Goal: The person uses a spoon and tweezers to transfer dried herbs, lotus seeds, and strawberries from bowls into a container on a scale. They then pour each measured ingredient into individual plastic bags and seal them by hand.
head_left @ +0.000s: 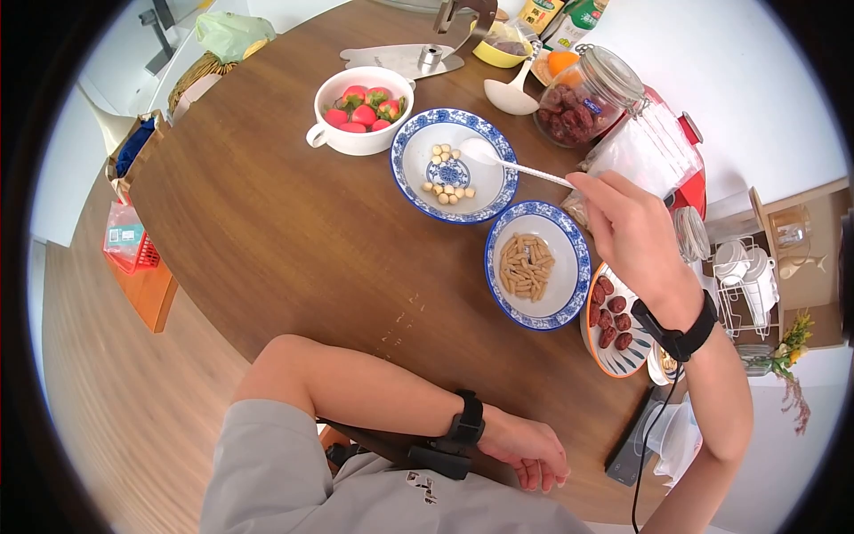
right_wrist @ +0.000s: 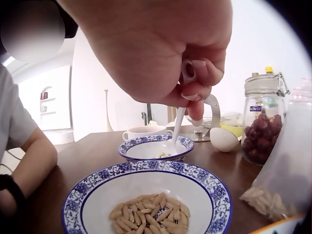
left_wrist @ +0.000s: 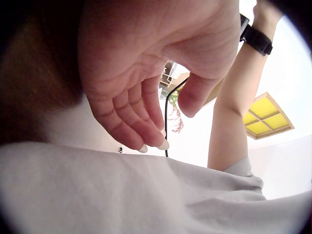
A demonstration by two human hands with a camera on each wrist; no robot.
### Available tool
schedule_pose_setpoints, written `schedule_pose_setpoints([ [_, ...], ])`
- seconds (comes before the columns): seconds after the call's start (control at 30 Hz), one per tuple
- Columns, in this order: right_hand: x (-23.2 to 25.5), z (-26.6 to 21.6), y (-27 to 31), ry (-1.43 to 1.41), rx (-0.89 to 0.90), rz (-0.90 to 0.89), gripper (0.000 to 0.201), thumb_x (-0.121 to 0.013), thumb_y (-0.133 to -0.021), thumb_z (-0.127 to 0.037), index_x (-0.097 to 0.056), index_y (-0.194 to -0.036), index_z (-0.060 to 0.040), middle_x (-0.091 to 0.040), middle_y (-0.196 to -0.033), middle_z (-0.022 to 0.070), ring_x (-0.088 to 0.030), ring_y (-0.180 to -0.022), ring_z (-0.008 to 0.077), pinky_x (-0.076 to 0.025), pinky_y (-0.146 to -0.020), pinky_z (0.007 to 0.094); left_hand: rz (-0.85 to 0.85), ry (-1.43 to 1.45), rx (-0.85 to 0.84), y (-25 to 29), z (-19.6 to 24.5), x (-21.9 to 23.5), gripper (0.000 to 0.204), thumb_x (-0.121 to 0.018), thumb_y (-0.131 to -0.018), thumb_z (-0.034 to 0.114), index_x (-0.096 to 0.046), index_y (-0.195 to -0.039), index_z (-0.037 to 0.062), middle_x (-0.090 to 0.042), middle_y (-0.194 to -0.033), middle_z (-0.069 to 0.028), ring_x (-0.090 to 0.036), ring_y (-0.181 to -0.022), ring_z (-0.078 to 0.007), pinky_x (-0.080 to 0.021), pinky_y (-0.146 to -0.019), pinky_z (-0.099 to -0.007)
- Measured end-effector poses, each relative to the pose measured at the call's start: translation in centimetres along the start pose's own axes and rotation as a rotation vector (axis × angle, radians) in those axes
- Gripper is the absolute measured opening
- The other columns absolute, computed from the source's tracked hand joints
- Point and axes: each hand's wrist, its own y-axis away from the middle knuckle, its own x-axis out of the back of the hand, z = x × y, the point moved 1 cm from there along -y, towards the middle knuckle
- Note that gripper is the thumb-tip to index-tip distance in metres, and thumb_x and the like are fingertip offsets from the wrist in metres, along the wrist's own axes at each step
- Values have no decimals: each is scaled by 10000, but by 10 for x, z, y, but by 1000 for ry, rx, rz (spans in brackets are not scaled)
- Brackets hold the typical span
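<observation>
The right hand (head_left: 630,233) pinches the handle of a white spoon (head_left: 525,169), whose bowl lies inside the blue-and-white bowl (head_left: 411,191) with small round cream pieces (head_left: 447,192). In the right wrist view the fingers of the right hand (right_wrist: 195,80) curl round the spoon's handle (right_wrist: 179,124). Nearer the person is a second patterned bowl (head_left: 501,304) of tan stick-shaped pieces (head_left: 527,267). The left hand (head_left: 527,448) hangs at the table's near edge, holding nothing; in the left wrist view this hand (left_wrist: 146,73) has loosely bent fingers.
A white pot (head_left: 356,141) of strawberries stands beyond the bowls. At the right are a jar (head_left: 583,102) of dark red fruit, a plastic bag (head_left: 642,151) and a plate (head_left: 623,360) of red dates. A ladle (head_left: 511,96) and a metal stand (head_left: 391,59) are at the back.
</observation>
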Motion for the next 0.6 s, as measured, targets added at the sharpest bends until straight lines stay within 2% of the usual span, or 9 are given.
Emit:
schedule_pose_setpoints([
  [0.23, 1, -1, -1, -5, -9, 27, 232, -598, -805, 9, -640, -1027, -42, -587, -807, 121, -608, -701, 342, -496, -605, 437, -2, 2, 0, -1, 0, 0, 268, -603, -934, 279, -604, -1042, 34, -639, -871, -52, -602, -727, -129, -501, -703, -269],
  [0.6, -9, -15, -16, -31, 90, 57, 227, -609, -808, -14, -627, -1033, -46, -568, -773, 100, -603, -669, 315, -490, -565, 422, 4, 16, 4, 0, 0, -1, 265, -612, -924, 265, -600, -1038, 27, -639, -866, -56, -606, -712, -129, -507, -691, -269],
])
